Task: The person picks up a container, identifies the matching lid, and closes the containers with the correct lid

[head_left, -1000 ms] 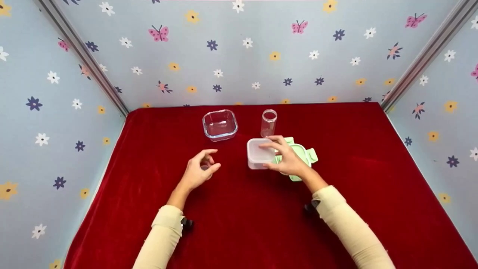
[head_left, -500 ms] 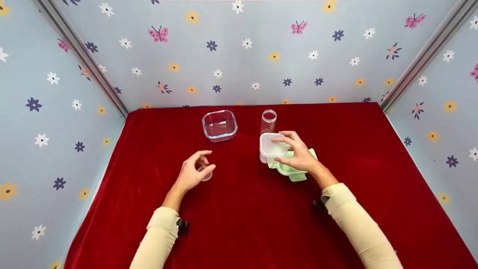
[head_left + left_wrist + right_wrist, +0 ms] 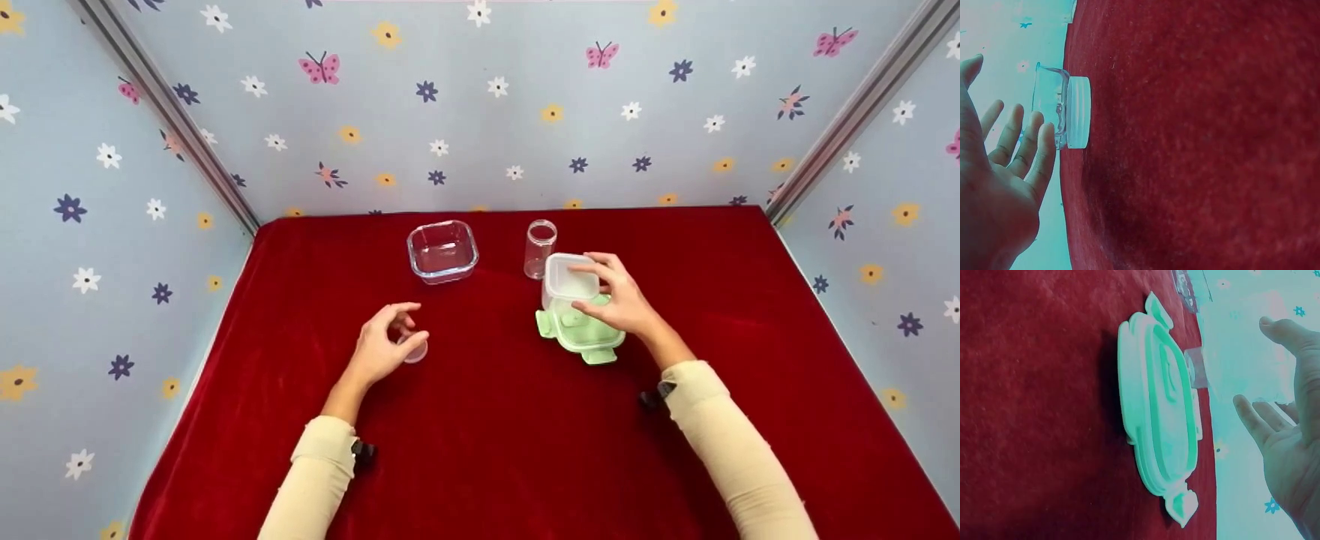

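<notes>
My right hand [image 3: 622,304] holds a translucent white square plastic container [image 3: 561,276] by its sides, thumb and fingers spread across it. It is above the far part of a green snap-on lid [image 3: 589,335], which lies on the cloth with its side clips splayed out. The right wrist view shows that lid [image 3: 1171,405] below and apart from the hand. My left hand [image 3: 379,349] hovers with loosely bent fingers and nothing in its grasp. Partly hidden beneath it is a small round lid [image 3: 416,352], seen as whitish and ridged [image 3: 1079,112] in the left wrist view.
A clear square glass container [image 3: 442,274] stands at the back, left of centre. Right of it, a clear cylindrical jar [image 3: 540,244] stands upright, close to the plastic container. Red cloth [image 3: 480,435] covers the table, and patterned walls [image 3: 495,120] enclose it.
My right hand has carried the plastic container rightward and away from me, uncovering the green lid's near part. My left hand has drawn slightly left, showing more of the small round lid.
</notes>
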`<state>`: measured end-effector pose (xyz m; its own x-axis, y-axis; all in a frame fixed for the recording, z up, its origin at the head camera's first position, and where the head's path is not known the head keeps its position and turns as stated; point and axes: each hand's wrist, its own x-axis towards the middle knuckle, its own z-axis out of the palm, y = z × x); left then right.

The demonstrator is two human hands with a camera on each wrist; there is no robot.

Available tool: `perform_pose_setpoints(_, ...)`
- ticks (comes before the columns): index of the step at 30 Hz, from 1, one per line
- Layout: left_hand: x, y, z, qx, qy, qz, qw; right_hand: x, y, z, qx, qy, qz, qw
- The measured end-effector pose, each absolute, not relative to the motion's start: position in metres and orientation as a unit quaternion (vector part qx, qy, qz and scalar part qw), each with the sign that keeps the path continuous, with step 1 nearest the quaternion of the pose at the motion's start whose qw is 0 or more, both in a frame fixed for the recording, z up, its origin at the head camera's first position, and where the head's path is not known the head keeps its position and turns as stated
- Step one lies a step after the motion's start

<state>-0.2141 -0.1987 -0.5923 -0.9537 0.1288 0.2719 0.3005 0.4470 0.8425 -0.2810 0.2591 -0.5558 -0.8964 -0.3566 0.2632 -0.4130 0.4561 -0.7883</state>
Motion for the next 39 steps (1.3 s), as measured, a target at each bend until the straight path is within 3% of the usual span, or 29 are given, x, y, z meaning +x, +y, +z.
perform_pose_setpoints(22, -0.208, -0.213, -0.594, -0.098, -0.891, -0.439, 0.059, -0.308, 0.291, -0.548, 0.138, -0.847, 0.511, 0.046)
perform_pose_setpoints(39, -0.206, -0.219, -0.594, -0.170, -0.923, -0.337, 0.074, -0.324, 0.314, -0.541, 0.117, -0.848, 0.516, 0.038)
